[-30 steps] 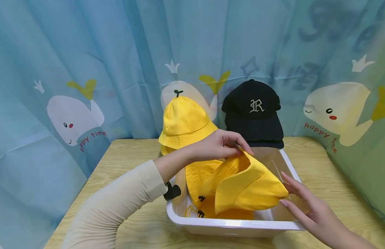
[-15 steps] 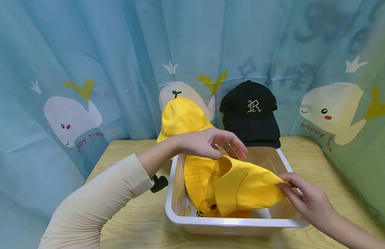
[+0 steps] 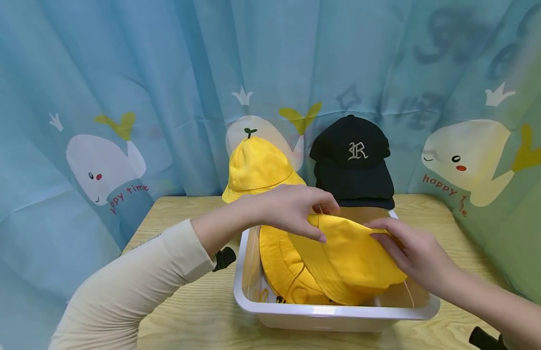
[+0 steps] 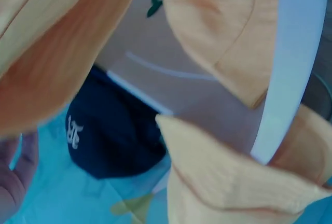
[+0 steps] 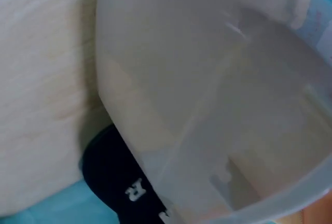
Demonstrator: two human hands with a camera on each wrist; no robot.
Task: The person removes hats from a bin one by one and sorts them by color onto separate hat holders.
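Observation:
A yellow bucket hat point(image 3: 353, 253) is tilted over the white plastic bin point(image 3: 340, 311). My right hand point(image 3: 412, 248) pinches its upper edge between thumb and fingers. At the hat's left end, my left hand point(image 3: 296, 209) grips the edge, thumb on the near side and fingers behind. Beneath it in the bin lies another yellow bucket hat point(image 3: 272, 253) with a cord, partly covered. In the left wrist view the held hat point(image 4: 57, 79) fills the upper left, beside part of my left hand point(image 4: 15, 177). The right wrist view shows none of my right hand.
Behind the bin at left stands a yellow bucket hat point(image 3: 261, 165) with a green sprout on top. Stacked black caps point(image 3: 351, 160), the top one marked R, stand at the back right. A blue whale-print curtain point(image 3: 187, 97) hangs behind the wooden table point(image 3: 178, 311).
My right hand has moved from the hat's right end to its upper edge and pinches there. The hat has tipped, hiding its opening. My left hand let go, then took the edge again.

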